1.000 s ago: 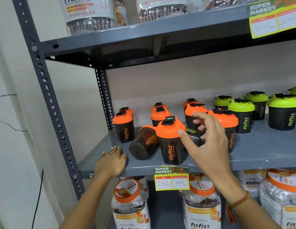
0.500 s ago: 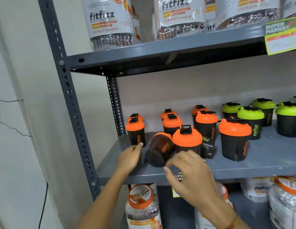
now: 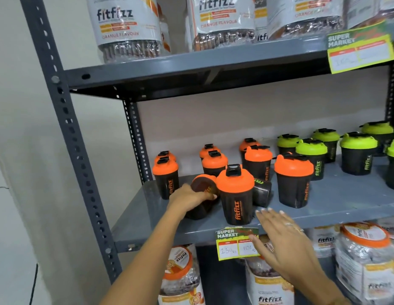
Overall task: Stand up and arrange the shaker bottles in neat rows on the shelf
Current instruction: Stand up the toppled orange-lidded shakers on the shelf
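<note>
Head view: left hand (image 3: 188,198) seemingly clasps the toppled shaker (image 3: 202,194); right hand (image 3: 286,241) hovers spread, empty.

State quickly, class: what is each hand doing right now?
Left hand: closed on the tipped-over shaker bottle.
Right hand: open, fingers spread, holding nothing.

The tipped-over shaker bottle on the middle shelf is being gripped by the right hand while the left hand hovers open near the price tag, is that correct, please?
Not quite: the hands are swapped. The head view shows the left hand gripping the tipped-over shaker bottle on the middle shelf, while the right hand hovers open near the price tag.
</note>
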Motion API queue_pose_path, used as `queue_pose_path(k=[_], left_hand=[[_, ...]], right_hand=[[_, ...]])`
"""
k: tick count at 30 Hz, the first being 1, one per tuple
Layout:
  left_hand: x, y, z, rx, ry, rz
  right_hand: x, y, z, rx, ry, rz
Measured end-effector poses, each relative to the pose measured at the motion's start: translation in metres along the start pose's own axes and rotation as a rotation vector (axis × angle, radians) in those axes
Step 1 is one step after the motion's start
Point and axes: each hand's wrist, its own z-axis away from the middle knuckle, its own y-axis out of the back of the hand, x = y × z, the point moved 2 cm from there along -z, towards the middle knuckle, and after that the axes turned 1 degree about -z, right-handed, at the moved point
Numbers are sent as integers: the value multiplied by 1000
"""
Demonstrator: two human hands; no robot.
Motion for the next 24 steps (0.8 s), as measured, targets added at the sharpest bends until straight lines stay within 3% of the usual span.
queue_pose_path(k=[9, 16, 24], left_hand=[[-48, 18, 27, 222, -166, 416], [-79, 37, 38, 87, -253, 754], [-97, 55, 31, -40, -229, 768]], right_hand=[[-1, 8, -15, -176, 37, 97], [-1, 8, -16, -176, 36, 100], [-2, 8, -14, -170, 27, 100]])
